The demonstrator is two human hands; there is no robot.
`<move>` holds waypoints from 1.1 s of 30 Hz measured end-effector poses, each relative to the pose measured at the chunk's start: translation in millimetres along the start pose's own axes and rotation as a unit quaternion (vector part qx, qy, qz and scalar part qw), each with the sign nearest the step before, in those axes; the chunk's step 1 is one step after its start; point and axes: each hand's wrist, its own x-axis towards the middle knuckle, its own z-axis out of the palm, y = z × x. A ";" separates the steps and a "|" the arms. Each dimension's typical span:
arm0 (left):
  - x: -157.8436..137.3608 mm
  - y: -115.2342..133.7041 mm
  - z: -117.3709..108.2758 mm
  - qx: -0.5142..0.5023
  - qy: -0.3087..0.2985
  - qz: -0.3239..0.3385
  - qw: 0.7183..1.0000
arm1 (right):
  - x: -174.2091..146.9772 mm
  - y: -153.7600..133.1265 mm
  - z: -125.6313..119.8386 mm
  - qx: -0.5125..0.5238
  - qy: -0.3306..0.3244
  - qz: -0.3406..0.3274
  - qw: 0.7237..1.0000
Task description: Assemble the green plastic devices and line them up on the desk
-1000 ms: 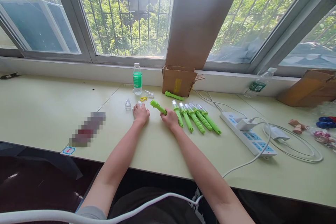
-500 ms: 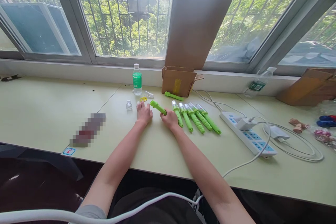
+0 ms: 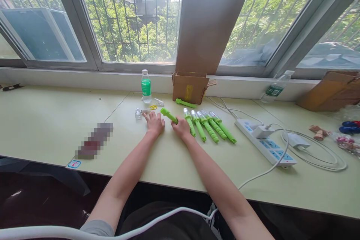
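Green tube: above the worktop point(image 3: 174, 161), between the left hand and the row of sticks; its wider end point(image 3: 164, 111) points up and away, perhaps to keep that end within the other hand's reach.
Right hand point(image 3: 182, 127): fingers closed around the tube's near end.
Left hand point(image 3: 155, 122): fingers parted, nothing seen in their grasp; a small clear piece point(image 3: 144, 111) lies at the fingertips, touching or not I cannot tell.
Loose parts: clear cap point(image 3: 138, 113), yellow rings point(image 3: 153, 107) and ridged clear part point(image 3: 159, 102), probably grouped for easy picking.
Green sticks point(image 3: 208, 127): five, clear-tipped, side by side, seemingly lined up to stay together.
Cardboard box point(image 3: 182, 90): upright, inside hidden; another green stick point(image 3: 185, 103) lies before it.
Bottle point(image 3: 146, 87): upright, capped, clear liquid inside.
Far bottle point(image 3: 274, 90): tilted; contents unclear.
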 end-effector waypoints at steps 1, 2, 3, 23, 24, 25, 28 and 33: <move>0.5 0.1 1.1 0.000 0.004 0.009 1.000 | 0.0 0.3 0.4 0.000 0.002 -0.001 1.000; 1.3 0.1 2.4 -0.002 0.007 0.017 1.000 | 0.1 0.8 0.9 0.000 0.003 -0.002 1.000; 2.2 -0.2 3.8 -0.005 0.008 0.026 1.000 | 0.2 1.3 1.5 0.000 0.005 -0.004 1.000; 31.2 -7.5 11.7 -0.039 -0.051 0.045 0.997 | 1.1 1.8 1.4 0.011 0.003 -0.004 1.000; 32.6 -7.6 11.7 -0.039 -0.053 0.042 0.997 | 0.7 1.4 0.7 0.011 0.003 -0.003 1.000; 33.8 -7.7 11.6 -0.039 -0.054 0.041 0.997 | 0.3 1.0 0.0 0.011 0.002 -0.002 1.000; 37.1 -7.9 10.9 -0.040 -0.057 0.037 0.997 | -0.3 -0.3 -1.7 0.008 -0.002 0.007 1.000; 41.5 -9.5 9.3 -0.038 -0.068 0.028 0.997 | -0.5 -1.1 -3.1 0.013 -0.007 0.011 1.000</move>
